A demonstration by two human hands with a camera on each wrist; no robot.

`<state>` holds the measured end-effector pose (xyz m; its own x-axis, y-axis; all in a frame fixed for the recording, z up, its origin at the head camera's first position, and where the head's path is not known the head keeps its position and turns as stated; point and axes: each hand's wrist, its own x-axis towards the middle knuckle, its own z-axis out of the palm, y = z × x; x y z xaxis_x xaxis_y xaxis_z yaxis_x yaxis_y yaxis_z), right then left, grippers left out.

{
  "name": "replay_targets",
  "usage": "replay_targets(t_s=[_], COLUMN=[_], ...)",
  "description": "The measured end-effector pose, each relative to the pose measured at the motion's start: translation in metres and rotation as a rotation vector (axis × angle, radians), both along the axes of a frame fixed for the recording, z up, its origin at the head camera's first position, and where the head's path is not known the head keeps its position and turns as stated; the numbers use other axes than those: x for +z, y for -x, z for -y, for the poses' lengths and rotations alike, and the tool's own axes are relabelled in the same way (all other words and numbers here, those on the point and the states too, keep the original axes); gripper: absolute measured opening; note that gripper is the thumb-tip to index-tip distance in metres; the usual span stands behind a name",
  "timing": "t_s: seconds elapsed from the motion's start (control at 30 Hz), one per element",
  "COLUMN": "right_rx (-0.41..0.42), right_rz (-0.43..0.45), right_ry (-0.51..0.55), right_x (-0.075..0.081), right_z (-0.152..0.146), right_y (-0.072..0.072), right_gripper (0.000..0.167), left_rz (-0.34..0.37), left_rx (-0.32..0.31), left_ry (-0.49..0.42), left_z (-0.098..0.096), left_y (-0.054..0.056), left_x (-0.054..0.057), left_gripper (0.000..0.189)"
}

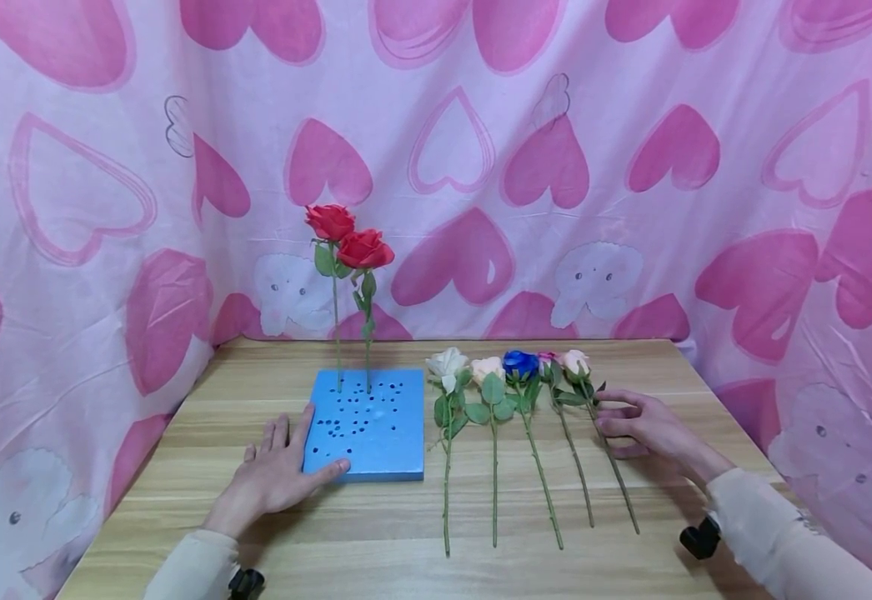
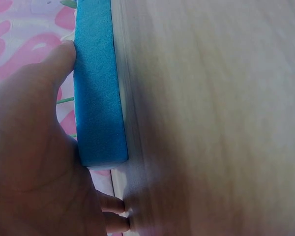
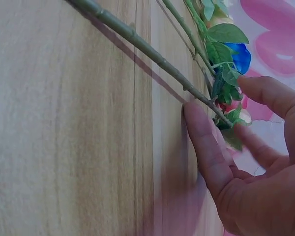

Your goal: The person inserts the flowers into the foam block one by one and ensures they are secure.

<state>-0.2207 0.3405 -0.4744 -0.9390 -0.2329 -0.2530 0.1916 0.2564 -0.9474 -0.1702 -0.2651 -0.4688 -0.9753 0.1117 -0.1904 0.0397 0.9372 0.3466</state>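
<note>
My left hand rests against the left side of a blue foam block full of small holes. Its thumb lies on the block's top near the front edge, and the other fingers stretch along the side. Two red roses stand upright in holes at the back of the block. At the right, my right hand reaches to the stem of a pale pink rose lying on the table. In the right wrist view, one fingertip touches the stem, while thumb and fingers stay apart around it.
Left of the pale pink rose lie a darker pink rose, a blue rose, a cream rose and a white flower, stems towards me. A heart-patterned curtain encloses the wooden table behind and at both sides.
</note>
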Motion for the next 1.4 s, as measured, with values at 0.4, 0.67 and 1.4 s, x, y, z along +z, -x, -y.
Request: replay_targets(t_s=[0.4, 0.67, 1.4], right_rx=[-0.021, -0.030, -0.012], right_rz=[0.026, 0.035, 0.044], right_ry=[-0.126, -0.181, -0.145], right_x=[0.001, 0.004, 0.004], right_z=[0.003, 0.008, 0.005], right_y=[0.003, 0.004, 0.009], right_gripper=[0.074, 0.074, 0.065], left_rz=[-0.006, -0.007, 0.007], left_rx=[-0.004, -0.001, 0.005], left_ry=[-0.003, -0.010, -0.021], left_z=[0.000, 0.000, -0.001], left_y=[-0.001, 0.000, -0.002], left_x=[0.001, -0.002, 0.000], left_gripper=[0.127, 0.127, 0.127])
